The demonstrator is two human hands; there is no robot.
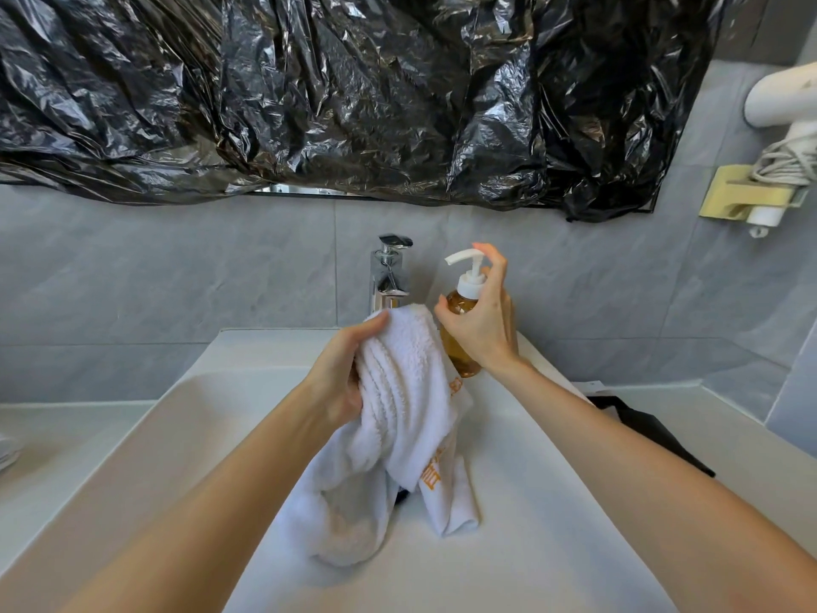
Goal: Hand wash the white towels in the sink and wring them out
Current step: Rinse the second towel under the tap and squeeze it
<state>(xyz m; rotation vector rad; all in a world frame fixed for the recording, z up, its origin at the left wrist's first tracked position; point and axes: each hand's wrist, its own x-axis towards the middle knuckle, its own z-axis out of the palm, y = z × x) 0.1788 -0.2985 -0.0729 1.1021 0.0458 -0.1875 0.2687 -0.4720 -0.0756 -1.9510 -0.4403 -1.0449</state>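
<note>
Soaping stage of hand washing. The left hand (340, 369) grips a bunched fold of the white terry towel with orange lettering (398, 418), lifting its upper end to just below the white pump nozzle (457, 257). This placement appears chosen so that dispensed liquid falls on the fabric and not into the basin. The towel's lower end trails down and rests on the floor of the white rectangular ceramic sink (132, 457), so the basin bears part of its weight and would catch any drips.

The right hand (477, 320) wraps the amber plastic soap bottle with a white pump head (462, 334), which stands on the sink's far ledge. The thumb and lower fingers curl round the bottle's neck and shoulder, while the index finger arches over the top of the pump. This grasp seems meant to steady the bottle against tipping while one finger presses. Whether the pump is being pressed cannot be told; no liquid is visible at the nozzle.

The chrome single-lever tap (389, 272) stands just left of the bottle, behind the raised towel; no running water is visible. Crumpled black plastic sheeting (353, 90) covers the wall above, and a dark cloth (654, 431) lies on the counter to the right.

By this reading, scrubbing, rinsing and wringing remain to be done.
</note>
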